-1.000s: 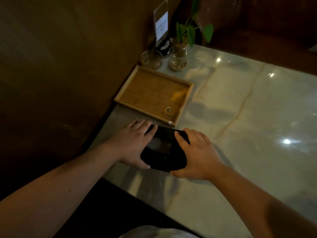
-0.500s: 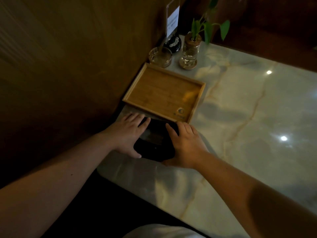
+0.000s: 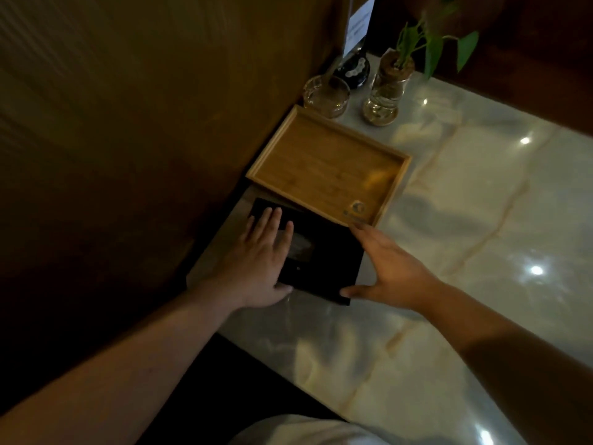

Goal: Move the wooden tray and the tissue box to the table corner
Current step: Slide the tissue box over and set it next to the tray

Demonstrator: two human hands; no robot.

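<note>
Tissue box [image 3: 324, 252], black, lies flat on the marble table [image 3: 481, 220], close to the wood wall [image 3: 144, 139]. Its far edge is just beside the near rim of the tray [image 3: 327, 168]; whether they touch cannot be told in the dim light.

Left hand [image 3: 256, 261]: palm down on the box's left part, fingers straight and spread across the top, thumb at the near edge. Flat press, no closed grasp.

Right hand [image 3: 391, 271]: open, fingers extended along the box's right side, fingertips reaching near the tray's near right corner, thumb at the box's near right corner. Contact with the side cannot be told for certain.

Tray: wooden, empty, against the wall. Beyond it in the corner stand a glass bowl [image 3: 325, 96], a plant jar [image 3: 385, 94] and a sign holder [image 3: 356, 36].
</note>
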